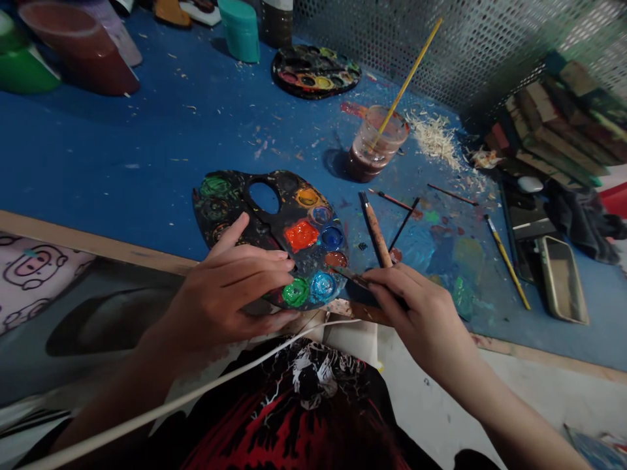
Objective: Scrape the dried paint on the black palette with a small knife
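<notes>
A dark oval paint palette (259,228) lies near the table's front edge, with wells of green, orange, blue, brown and light blue paint and a patch of bright orange-red. My left hand (235,281) grips its near side, fingers across the top and thumb at the edge. My right hand (416,307) pinches a thin, paint-stained paintbrush (356,279), its tip at the brown well. Fingers hide the rest of this brush. A thicker, worn wooden handle (375,230) sticks out beyond the right hand; whether that hand touches it I cannot tell.
Behind stands a cup of murky water (375,147) with a yellow-handled brush (411,75). A second palette (316,72) and paint bottles (239,29) are farther back. Brushes (507,261) and a phone (563,281) lie right. A white cable (196,388) crosses my lap.
</notes>
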The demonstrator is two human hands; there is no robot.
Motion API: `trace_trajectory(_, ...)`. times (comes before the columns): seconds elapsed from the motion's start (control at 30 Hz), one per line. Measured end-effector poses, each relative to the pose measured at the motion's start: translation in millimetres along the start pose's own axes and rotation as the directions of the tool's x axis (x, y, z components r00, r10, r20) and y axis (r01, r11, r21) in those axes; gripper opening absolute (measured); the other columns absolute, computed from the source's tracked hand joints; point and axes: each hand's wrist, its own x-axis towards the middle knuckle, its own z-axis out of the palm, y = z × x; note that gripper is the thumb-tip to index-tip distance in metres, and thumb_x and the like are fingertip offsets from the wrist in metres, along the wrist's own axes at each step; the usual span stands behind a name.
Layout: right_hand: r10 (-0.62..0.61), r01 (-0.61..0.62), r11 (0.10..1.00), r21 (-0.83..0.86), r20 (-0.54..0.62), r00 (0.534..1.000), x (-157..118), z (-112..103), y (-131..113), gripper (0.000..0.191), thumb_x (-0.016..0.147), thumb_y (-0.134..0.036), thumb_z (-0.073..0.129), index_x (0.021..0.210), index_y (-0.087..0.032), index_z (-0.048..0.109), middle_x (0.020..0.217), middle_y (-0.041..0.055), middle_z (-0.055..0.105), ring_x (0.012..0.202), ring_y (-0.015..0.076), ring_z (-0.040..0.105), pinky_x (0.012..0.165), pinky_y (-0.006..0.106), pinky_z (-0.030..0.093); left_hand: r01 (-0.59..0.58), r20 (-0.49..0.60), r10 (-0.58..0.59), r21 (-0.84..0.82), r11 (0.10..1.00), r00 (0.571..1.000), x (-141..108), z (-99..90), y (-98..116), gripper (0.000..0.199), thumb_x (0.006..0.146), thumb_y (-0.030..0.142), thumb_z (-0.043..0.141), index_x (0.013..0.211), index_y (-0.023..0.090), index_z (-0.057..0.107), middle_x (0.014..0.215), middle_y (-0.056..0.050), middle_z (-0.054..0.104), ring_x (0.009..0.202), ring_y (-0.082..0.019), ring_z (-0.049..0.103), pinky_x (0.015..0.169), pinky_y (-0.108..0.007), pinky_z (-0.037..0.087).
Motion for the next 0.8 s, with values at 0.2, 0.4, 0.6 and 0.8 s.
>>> trace_trajectory(0.2,0.034,-0.036,0.997,0.069,0.04,0.999,-0.1,-0.8,-0.9,0.017,0.101,-0.019,0.05,0.102,-0.02,0.068,0.091,0.0038,0.072,0.082,0.0152,0.071,0.073,0.024,0.054,-0.049,0.012,0.049,-0.008,0.999,0.999,-2.8,1.0,-4.2,0.031,0.078,0.031,0.082,0.099,0.015,0.065,0.097,-0.008,0.077,0.095,-0.022,0.074,0.129,-0.049,0.028)
trace_trajectory(0.4,0.038,-0.044,0.99,0.131,0.051,0.998,0.2,1.4,-0.5,0.017,0.1,-0.018,0.051,0.103,-0.02,0.068,0.096,0.0052,0.074,0.087,0.0163,0.071,0.077,0.025,0.055,-0.057,0.011,0.057,-0.013,0.998,0.998,-0.3,0.7,-4.0,0.027,0.079,0.03,0.079,0.097,0.015,0.066,0.096,-0.009,0.077,0.093,-0.022,0.074,0.129,-0.046,0.025)
trace_trajectory(0.6,0.071,-0.073,0.984,0.165,0.014,0.997,-1.4,-8.9,-1.2,0.016,0.098,-0.018,0.054,0.101,-0.022,0.069,0.091,0.0018,0.073,0.083,0.0129,0.069,0.073,0.022,0.053,-0.013,0.002,0.013,-0.034,0.999,1.0,-1.9,1.2,-5.3,0.028,0.078,0.033,0.079,0.101,0.023,0.065,0.097,-0.004,0.079,0.091,-0.022,0.076,0.127,-0.048,0.029)
trace_trajectory(0.8,0.357,-0.281,0.899,0.337,-0.19,0.914,-2.1,-56.3,27.2,0.014,0.092,-0.033,0.065,0.101,-0.024,0.072,0.064,-0.0035,0.059,0.05,0.0086,0.054,0.045,0.019,0.04,-0.017,0.046,0.02,-0.071,0.997,0.999,-8.5,-0.1,-15.3,0.031,0.078,0.035,0.078,0.106,0.027,0.067,0.102,0.0,0.079,0.095,-0.021,0.076,0.13,-0.042,0.018)
